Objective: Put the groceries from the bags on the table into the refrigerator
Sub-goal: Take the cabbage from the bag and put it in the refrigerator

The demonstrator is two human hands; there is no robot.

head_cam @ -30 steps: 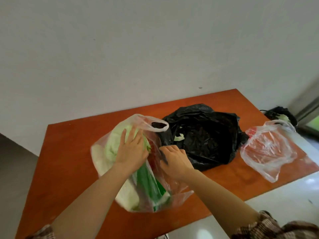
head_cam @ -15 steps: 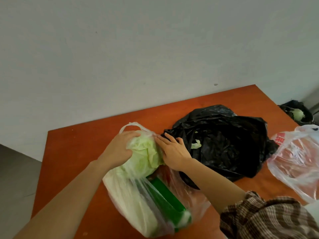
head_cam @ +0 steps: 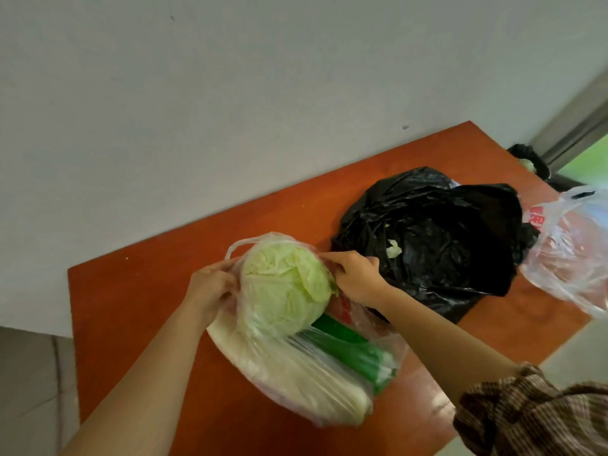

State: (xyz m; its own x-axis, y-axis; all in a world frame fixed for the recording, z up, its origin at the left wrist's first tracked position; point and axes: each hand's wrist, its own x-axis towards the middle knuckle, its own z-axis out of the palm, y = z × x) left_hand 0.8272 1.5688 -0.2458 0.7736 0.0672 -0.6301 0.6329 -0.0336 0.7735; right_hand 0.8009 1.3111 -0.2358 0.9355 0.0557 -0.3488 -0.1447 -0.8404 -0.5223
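Long white vegetable (head_cam: 296,373): lies in the clear bag (head_cam: 388,350), on the near side of the cabbage (head_cam: 283,291). Its long side points from the cabbage toward the person.
Green pack (head_cam: 355,353): in the same bag, near and right of the cabbage, lying the same way.
Clear bag: lies on the bench (head_cam: 131,307). Its closed end is on the near side of the cabbage and its open end is on the far side.
Cabbage: round and pale green. It sits at the open end of the bag, with its top bare and plastic round its lower part.
Left hand (head_cam: 210,284): touching the cabbage's left side, fingers curled and pinching the edge of the bag.
Right hand (head_cam: 358,278): touching the cabbage's right side, also pinching the edge of the bag.
What matters: the cabbage is right between the two hands, and neither hand is nearer.
Next step, I think: push the plastic down and lift the cabbage up and out.
Black bag (head_cam: 434,238): right of the cabbage and farther back, with a small leaf bit on it.
Other clear bag (head_cam: 572,251): well to the right of the cabbage, past the black bag.
Fridge: not in view.
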